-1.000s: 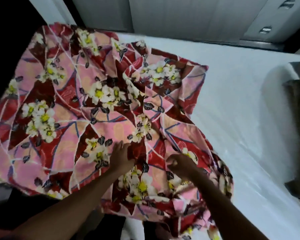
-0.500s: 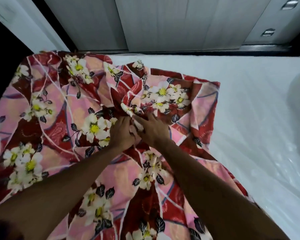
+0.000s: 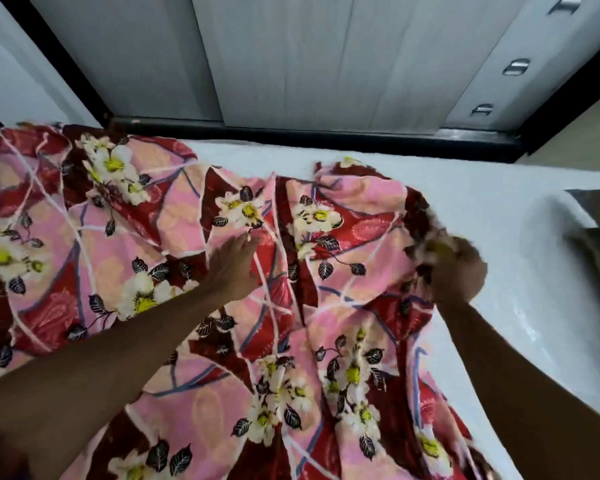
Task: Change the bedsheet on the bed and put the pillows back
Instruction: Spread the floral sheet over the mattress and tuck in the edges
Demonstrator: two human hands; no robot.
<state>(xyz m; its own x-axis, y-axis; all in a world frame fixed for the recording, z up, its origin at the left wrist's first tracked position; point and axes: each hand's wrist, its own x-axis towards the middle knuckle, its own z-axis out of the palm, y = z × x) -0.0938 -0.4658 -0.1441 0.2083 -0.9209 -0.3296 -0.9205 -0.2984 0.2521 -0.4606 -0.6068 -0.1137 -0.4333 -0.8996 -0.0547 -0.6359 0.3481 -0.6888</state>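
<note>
Backdrop entry: grey doors (image 3: pixel 291 57), metal handles (image 3: pixel 516 66) on the right-hand one, and a dark rail (image 3: pixel 309 135) along their foot. Below that I log:
- White mattress (image 3: pixel 499 192), bare on its right part.
- Rumpled sheet (image 3: pixel 174 220), pink and dark red with white flowers, lying over the mattress's left and centre.
- My left hand (image 3: pixel 232 265), palm down on the sheet near its middle, fingers straight and close together.
- My right hand (image 3: pixel 456 268), blurred, fingers curled round a bunch of the sheet's right edge.
- Dark cloth (image 3: pixel 596 233) at far right; I cannot tell what it is.
</note>
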